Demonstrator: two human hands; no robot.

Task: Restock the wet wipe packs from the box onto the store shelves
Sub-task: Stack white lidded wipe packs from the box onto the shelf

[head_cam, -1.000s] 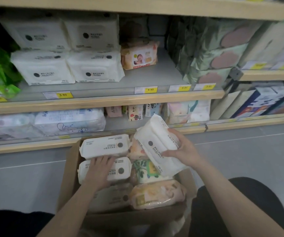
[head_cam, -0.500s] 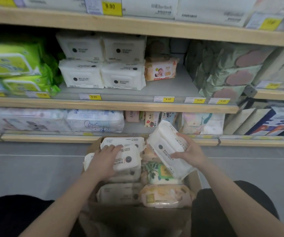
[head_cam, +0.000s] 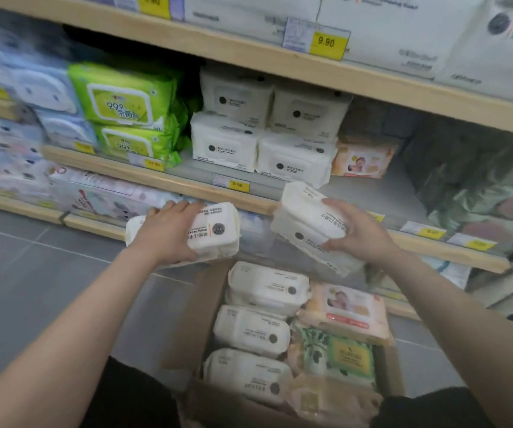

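My left hand (head_cam: 168, 233) grips a white wet wipe pack (head_cam: 215, 231) held in the air above the floor, left of the box. My right hand (head_cam: 352, 231) grips a second white pack (head_cam: 304, 220), tilted, just below the middle shelf's front edge. The cardboard box (head_cam: 184, 332) stands open on the floor below my hands. It holds three white packs (head_cam: 267, 287) in a column on its left side, plus a pink baby pack (head_cam: 346, 310) and a green pack (head_cam: 338, 353) on its right. White packs of the same kind (head_cam: 224, 143) are stacked on the middle shelf (head_cam: 187, 180).
Green packs (head_cam: 122, 97) and pale blue packs (head_cam: 45, 91) fill the shelf to the left. A pink baby pack (head_cam: 361, 160) lies right of the white stack, with bare shelf in front of it. Dark green packs (head_cam: 477, 183) sit far right. Grey floor tiles lie left of the box.
Both hands rose from the box toward the shelf. My left hand lifted a white pack out of the box. The view tilted up and to the left.
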